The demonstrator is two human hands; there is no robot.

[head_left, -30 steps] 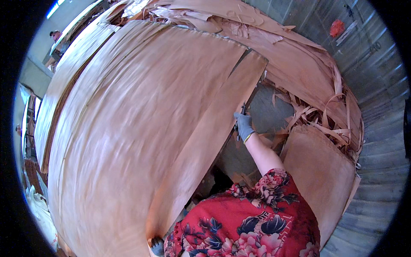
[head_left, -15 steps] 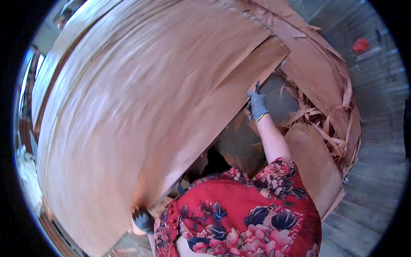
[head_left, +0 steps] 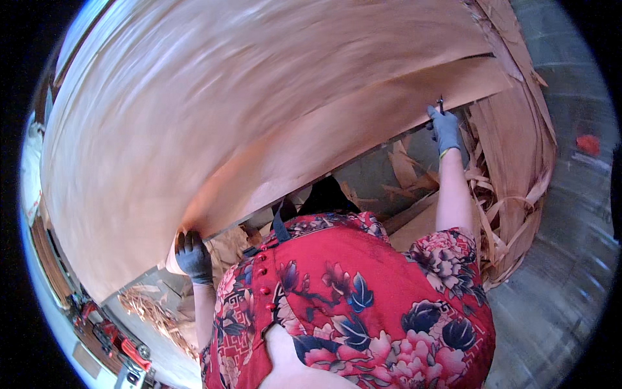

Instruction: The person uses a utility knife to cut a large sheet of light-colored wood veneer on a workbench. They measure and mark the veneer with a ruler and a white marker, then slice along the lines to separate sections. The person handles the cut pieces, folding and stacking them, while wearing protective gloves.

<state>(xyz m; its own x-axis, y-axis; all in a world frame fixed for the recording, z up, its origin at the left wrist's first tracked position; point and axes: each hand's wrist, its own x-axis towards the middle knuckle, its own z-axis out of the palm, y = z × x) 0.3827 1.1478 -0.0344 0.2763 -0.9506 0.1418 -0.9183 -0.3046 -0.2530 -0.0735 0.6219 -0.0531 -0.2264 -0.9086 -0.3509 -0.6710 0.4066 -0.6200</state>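
Holding tool (head_left: 441, 104) firmly in R hand (head_left: 445, 129); touching sheet (head_left: 194, 129) edge w/ L hand (head_left: 193, 257), cannot tell if pinching. Parted near R end, prob. not yet along whole length.

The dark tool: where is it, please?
In the head view, the tool is at upper right, in the right hand, by the edge of the sheet.

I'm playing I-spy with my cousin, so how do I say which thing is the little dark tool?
Find the huge tan sheets spread across the upper picture, then follow their near edge right to the right grip in its grey glove. The dark tool sticks up from it: it's narrow and blackish, while the glove is grey and the sheets tan.
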